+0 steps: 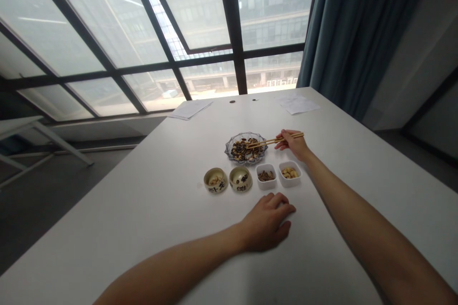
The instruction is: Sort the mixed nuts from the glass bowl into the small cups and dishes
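Note:
My right hand (291, 144) is closed around a pair of wooden chopsticks (271, 141), whose tips reach into a clear glass bowl (263, 156) of mixed nuts and seeds (243, 148). In front of that bowl stand two round ceramic bowls with dark writing: the left one (215, 188) has a few pale nuts, the right one (240, 187) some dark pieces. Beside them are a white square dish (266, 184) of brown seeds and another white dish (290, 181) of pale yellowish nuts. My left hand (267, 223) lies on the table below the white dishes, fingers apart, holding nothing.
The white table (171, 171) runs toward the windows. A stack of papers (190, 109) lies at its far left, and more paper (297, 104) at the far right. A blue curtain (343, 33) hangs at the right. Another table (21, 126) stands at the left.

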A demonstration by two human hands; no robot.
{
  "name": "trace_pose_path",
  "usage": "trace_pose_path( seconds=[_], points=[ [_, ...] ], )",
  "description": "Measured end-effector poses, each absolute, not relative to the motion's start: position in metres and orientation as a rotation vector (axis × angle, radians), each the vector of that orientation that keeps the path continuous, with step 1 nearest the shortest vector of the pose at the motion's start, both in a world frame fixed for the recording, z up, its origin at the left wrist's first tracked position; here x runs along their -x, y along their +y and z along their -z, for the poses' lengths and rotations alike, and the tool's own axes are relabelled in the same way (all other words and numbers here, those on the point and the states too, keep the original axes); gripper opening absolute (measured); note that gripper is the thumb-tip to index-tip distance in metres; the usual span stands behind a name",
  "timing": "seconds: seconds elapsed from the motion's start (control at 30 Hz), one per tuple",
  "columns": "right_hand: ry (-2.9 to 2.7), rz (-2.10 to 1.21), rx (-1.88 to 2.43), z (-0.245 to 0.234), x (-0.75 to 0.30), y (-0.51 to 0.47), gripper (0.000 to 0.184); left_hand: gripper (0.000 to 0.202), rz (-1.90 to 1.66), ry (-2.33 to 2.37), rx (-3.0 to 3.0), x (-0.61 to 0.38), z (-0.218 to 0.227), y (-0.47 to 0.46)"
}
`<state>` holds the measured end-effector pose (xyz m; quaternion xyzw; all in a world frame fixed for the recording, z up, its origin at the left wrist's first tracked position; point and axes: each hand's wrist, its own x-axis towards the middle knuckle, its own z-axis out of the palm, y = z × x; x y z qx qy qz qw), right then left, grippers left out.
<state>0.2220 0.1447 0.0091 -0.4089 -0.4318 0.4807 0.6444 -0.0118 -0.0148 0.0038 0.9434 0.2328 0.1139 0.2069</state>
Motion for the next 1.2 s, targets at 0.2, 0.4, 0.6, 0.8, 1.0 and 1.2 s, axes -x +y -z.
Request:
trace_pose_path(
  seconds=[0.2, 0.4, 0.6, 0.8, 1.0, 1.2],
  points=[
    [-0.97, -1.043, 0.911, -0.009, -0.221, 0.144, 0.046, 0.039, -0.297, 0.641, -2.623, 0.012, -0.005, -0.014],
    [-1.001, -1.073, 0.922, -0.008, -0.216, 0.146, 0.043, 0.038, -0.306, 0.639, -2.63, 0.012, -0.005, -0.014],
    [-0.993, -1.075, 0.914, -0.007, -0.209, 0.149, 0.042, 0.039, -0.301, 0.637, -2.621, 0.012, -0.006, -0.015],
    [-0.903, -1.019, 0.905, -0.003, -0.215, 0.15, 0.04, 0.038, -0.299, 0.639, -2.625, 0.013, -0.006, -0.015],
    [-0.862, -0.98, 0.896, -0.003, -0.22, 0.152, 0.043, 0.038, -0.311, 0.632, -2.626, 0.013, -0.005, -0.015],
    [-0.946, -1.02, 0.907, -0.004, -0.212, 0.15, 0.046, 0.039, -0.309, 0.646, -2.626, 0.013, -0.005, -0.015]
  ],
)
